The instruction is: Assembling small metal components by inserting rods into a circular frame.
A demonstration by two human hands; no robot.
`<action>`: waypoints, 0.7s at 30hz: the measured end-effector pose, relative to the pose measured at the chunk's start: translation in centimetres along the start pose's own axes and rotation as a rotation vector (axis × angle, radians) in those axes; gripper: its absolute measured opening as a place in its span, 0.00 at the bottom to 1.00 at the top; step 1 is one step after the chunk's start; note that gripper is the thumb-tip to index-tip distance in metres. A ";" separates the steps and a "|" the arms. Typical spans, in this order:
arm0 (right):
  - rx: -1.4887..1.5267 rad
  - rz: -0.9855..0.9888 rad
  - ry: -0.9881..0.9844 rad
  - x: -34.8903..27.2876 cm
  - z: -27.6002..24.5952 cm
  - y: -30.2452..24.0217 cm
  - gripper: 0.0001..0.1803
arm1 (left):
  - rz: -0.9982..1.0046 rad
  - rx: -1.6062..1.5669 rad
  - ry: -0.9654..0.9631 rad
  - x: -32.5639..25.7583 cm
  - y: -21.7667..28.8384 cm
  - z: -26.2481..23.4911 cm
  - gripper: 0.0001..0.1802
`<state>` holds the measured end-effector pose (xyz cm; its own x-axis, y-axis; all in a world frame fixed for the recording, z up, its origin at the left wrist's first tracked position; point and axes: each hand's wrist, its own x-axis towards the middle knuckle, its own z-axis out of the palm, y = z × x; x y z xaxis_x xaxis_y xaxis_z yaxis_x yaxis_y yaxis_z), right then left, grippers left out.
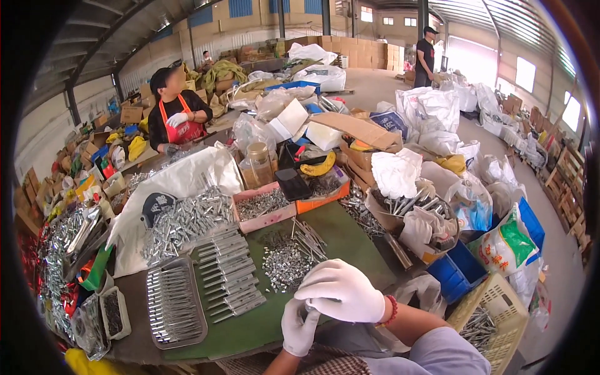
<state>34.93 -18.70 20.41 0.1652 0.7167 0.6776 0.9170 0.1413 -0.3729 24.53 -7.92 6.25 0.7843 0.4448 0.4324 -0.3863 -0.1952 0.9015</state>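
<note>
My left hand [299, 330], in a white glove, is closed with thumb and fingers around a small metal piece [309, 307]. Over it bends my right hand [344, 290], also gloved, its fingertips pinching the same piece, which they mostly hide. Just beyond lies a heap of small silvery metal parts [286, 265], with several thin metal rods [309, 237] behind it. Left of the heap, long metal anchor bolts [230, 275] lie side by side on the green mat [353, 228]. A grey tray [203, 322] holds more in a neat row.
Loose metal sleeves [187, 219] are piled on white sheeting. A pink box [267, 219] and an orange box [325, 199] contain small parts; a banana [317, 165] rests above. At right stand a blue bin [459, 265] and a yellow crate [503, 300]. A co-worker [181, 119] is across the table.
</note>
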 end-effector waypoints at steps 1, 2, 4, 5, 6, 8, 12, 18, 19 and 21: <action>0.003 -0.006 -0.001 0.1 -0.2 -0.5 0.11 | -0.031 -0.167 0.101 -0.4 0.0 0.3 0.14; 0.044 0.008 0.069 0.1 -0.5 -0.9 0.11 | 0.030 -0.016 0.034 -0.7 -1.0 -0.4 0.16; 0.071 0.023 0.083 -0.1 -0.5 -0.9 0.11 | 0.010 0.025 0.012 -1.0 -0.4 -0.5 0.15; 0.072 0.030 0.088 -0.5 0.0 -0.8 0.11 | -0.004 0.065 -0.007 -1.1 0.1 -0.7 0.15; 0.062 0.028 0.035 -0.7 0.4 -0.4 0.10 | -0.027 0.093 -0.018 -0.9 0.6 -0.9 0.15; 0.064 0.039 0.025 -0.9 0.6 -0.8 0.10 | 0.023 0.135 -0.034 -0.9 0.1 -1.0 0.15; 0.132 0.020 -0.093 -1.1 0.8 0.0 0.10 | 0.032 0.337 0.003 -0.5 1.5 -0.5 0.19; 0.113 0.085 0.064 -0.7 -0.2 0.5 0.09 | 0.072 0.374 -0.121 1.4 1.3 -0.2 0.13; 0.072 0.064 -0.006 -0.8 0.3 1.4 0.09 | 0.013 0.383 -0.139 1.7 1.6 -0.4 0.13; 0.041 0.076 0.056 -0.1 0.3 1.3 0.08 | 0.003 0.370 -0.172 2.7 2.4 -1.0 0.15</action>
<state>35.98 -18.38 19.69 0.2549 0.6870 0.6805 0.8858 0.1164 -0.4492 25.21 -6.32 9.55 0.8651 0.2973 0.4039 -0.2127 -0.5119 0.8323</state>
